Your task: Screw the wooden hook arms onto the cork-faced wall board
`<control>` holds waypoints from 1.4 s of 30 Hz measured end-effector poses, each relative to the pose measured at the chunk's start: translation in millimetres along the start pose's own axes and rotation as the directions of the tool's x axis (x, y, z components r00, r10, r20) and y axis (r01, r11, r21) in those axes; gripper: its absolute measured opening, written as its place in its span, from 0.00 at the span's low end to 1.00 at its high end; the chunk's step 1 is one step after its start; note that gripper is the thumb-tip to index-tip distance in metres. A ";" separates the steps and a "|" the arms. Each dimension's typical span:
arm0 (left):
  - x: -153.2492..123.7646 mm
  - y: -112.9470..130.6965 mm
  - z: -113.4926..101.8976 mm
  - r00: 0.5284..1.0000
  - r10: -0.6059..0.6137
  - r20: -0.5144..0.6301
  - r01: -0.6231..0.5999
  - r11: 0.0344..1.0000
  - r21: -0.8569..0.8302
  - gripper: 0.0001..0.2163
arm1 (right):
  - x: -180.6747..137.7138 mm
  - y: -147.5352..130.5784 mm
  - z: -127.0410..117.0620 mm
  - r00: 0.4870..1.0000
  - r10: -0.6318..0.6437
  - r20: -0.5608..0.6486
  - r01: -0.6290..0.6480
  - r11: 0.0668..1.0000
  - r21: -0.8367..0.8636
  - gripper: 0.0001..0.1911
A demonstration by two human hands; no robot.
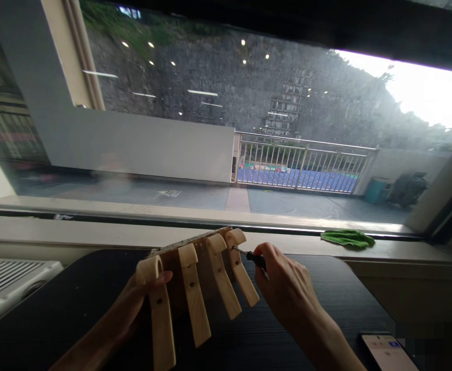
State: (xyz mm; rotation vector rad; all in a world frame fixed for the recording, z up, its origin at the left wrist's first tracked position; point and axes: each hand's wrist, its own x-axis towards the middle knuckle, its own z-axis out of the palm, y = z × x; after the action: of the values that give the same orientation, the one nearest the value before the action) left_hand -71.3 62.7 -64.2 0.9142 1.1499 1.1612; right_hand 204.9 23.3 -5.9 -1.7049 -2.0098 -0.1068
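A wooden hook rack (pixel 203 257) is held up tilted above the dark table, with several pale curved wooden hooks along its board. My left hand (pixel 138 291) is closed around the left end, its thumb over the leftmost hook (pixel 163 324). In my right hand (pixel 285 278) is a screwdriver (pixel 256 259) with a black handle, gripped between thumb and fingers. Its thin shaft points left, and the tip meets the upper part of the rightmost hook (pixel 245 283), just under the curl. Dark round holes show in the hooks' faces. Most of the board is in shadow or behind the hooks.
The dark table (pixel 334 299) meets a pale window sill (pixel 287 242). A green cloth (pixel 348 238) lies on the sill to the right. A phone (pixel 388 353) with its screen lit rests at the table's right front. A white radiator (pixel 13 281) stands at left.
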 end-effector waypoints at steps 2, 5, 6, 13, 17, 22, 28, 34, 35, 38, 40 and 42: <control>0.5 -0.7 -1.4 1.000 -0.002 -0.012 0.002 1.000 0.007 0.30 | 1.6 3.1 -4.1 1.000 0.002 0.003 -0.002 0.999 -0.039 0.07; 0.9 -1.1 -2.2 1.000 -0.009 -0.025 0.009 1.000 0.015 0.28 | 3.7 6.7 -6.6 1.000 -0.009 -0.003 0.009 0.996 -0.085 0.07; 1.0 -1.0 -2.2 1.000 -0.007 -0.027 0.007 1.000 0.022 0.27 | 4.0 7.1 -6.4 1.000 -0.020 -0.013 0.019 0.995 -0.094 0.07; -3.4 6.1 5.4 0.999 0.036 -0.031 -0.036 0.999 0.008 0.24 | 2.9 -3.9 -2.4 0.998 -0.035 -0.043 0.030 0.993 -0.111 0.05; -7.2 9.7 8.8 0.999 0.053 -0.006 -0.053 0.999 -0.010 0.23 | 1.2 -8.3 -1.2 0.998 0.012 -0.062 -0.018 0.996 -0.089 0.11; -3.8 7.1 5.6 0.999 -0.016 -0.030 0.016 1.000 -0.010 0.25 | -0.6 -5.2 1.5 0.999 0.004 -0.046 -0.005 1.000 -0.020 0.08; -4.9 5.7 5.5 1.000 -0.009 -0.014 0.010 0.999 0.032 0.33 | 1.8 4.6 5.2 0.999 0.000 -0.041 -0.001 0.999 -0.037 0.07; -2.5 4.1 4.7 1.000 0.016 -0.006 -0.015 0.999 0.041 0.34 | 2.3 3.2 3.9 0.999 -0.012 -0.043 0.009 0.998 -0.064 0.03; -2.0 3.7 3.7 1.000 0.015 -0.002 -0.015 0.999 0.049 0.33 | 2.3 1.4 2.9 0.999 -0.010 -0.035 0.008 0.998 -0.065 0.02; -2.1 2.7 1.1 1.000 0.019 -0.002 -0.019 0.999 0.049 0.31 | 2.4 -3.2 -0.3 1.000 0.002 -0.009 -0.003 0.998 -0.060 0.04; -2.9 2.9 0.8 1.000 0.017 -0.016 -0.017 0.999 0.037 0.28 | 2.7 -4.6 -1.6 1.000 0.017 0.003 -0.016 0.998 -0.055 0.05; -3.6 3.7 1.9 1.000 0.016 -0.025 -0.015 0.999 0.033 0.26 | 2.7 -4.8 -1.7 0.999 0.034 0.007 -0.033 0.998 -0.061 0.07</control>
State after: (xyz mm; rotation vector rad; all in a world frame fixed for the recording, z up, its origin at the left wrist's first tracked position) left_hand -70.2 59.9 -59.6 0.9368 1.1871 1.1723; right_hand 200.7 24.0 -2.1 -1.7786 -2.0016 -0.1511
